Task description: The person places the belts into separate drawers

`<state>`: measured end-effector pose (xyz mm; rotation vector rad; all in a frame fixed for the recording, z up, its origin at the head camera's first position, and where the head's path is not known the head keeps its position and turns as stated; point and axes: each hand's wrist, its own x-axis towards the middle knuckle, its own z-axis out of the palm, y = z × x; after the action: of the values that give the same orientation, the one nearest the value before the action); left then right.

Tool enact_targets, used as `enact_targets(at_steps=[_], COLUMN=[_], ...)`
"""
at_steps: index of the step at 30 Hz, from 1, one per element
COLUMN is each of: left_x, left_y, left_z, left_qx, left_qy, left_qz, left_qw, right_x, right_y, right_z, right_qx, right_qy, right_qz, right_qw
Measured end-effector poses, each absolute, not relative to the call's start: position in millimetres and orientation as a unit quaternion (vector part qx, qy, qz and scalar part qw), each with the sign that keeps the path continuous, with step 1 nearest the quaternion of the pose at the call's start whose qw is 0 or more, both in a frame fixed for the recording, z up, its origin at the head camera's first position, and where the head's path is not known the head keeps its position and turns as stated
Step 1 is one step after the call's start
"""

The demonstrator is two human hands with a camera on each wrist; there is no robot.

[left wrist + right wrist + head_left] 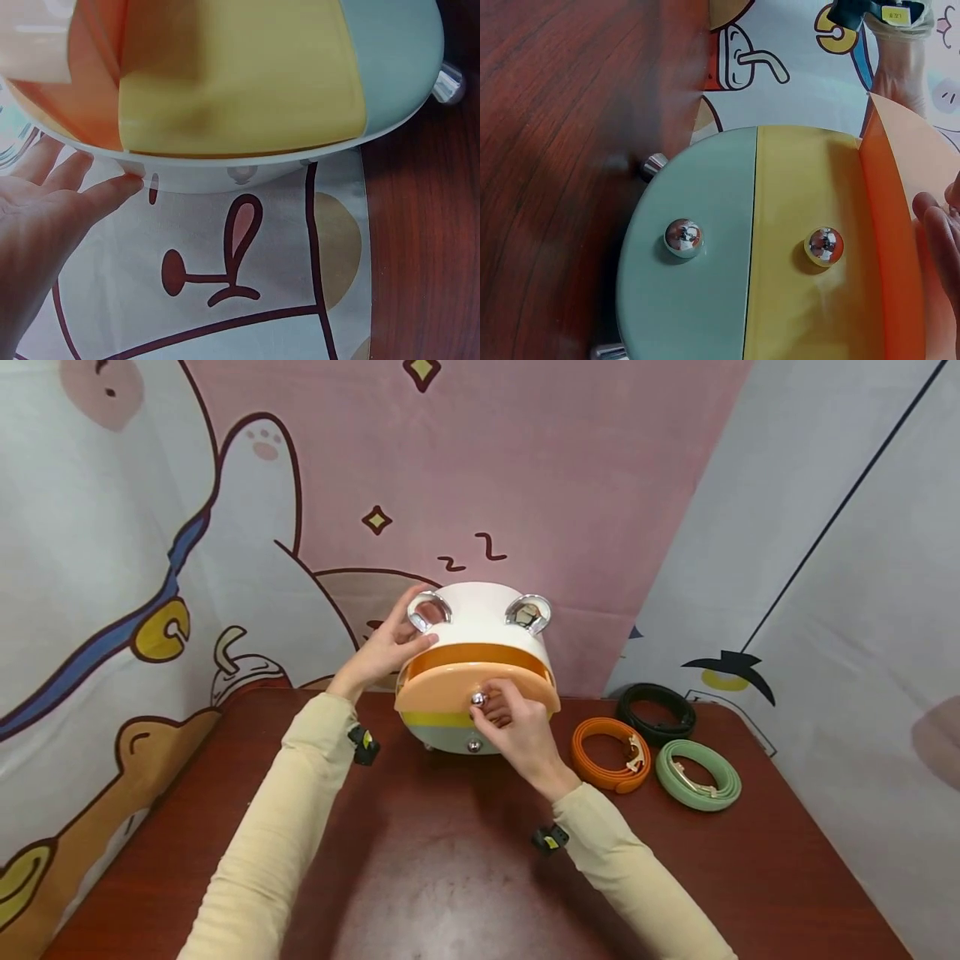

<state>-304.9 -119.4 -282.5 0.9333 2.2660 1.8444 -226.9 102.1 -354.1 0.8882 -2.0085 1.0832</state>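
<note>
A small rounded drawer cabinet stands on the table, with a white body and two shiny rings on top. Its top orange drawer is pulled partway out, while the yellow drawer and green drawer below sit closed. At the orange drawer's silver knob, my right hand pinches with thumb and fingers. My left hand rests against the cabinet's upper left side near one ring, its fingertips touching the white wall in the left wrist view.
Coiled belts lie to the right of the cabinet: an orange belt, a black belt and a green belt. A printed cartoon cloth hangs behind the dark red wooden table.
</note>
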Motion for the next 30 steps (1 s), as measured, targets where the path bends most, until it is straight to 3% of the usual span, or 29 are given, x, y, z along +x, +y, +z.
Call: enact_targets(at_steps=[30], left_x=[-305], left_y=[-120], left_z=[-285], left_qx=[0.307], left_qy=[0.742], left_qz=[0.596], left_qw=[0.031], right_x=[-207], right_y=[102], right_z=[-362], right_qx=[0.360], right_qy=[-0.757], right_qz=[0.413], right_qw=[0.357])
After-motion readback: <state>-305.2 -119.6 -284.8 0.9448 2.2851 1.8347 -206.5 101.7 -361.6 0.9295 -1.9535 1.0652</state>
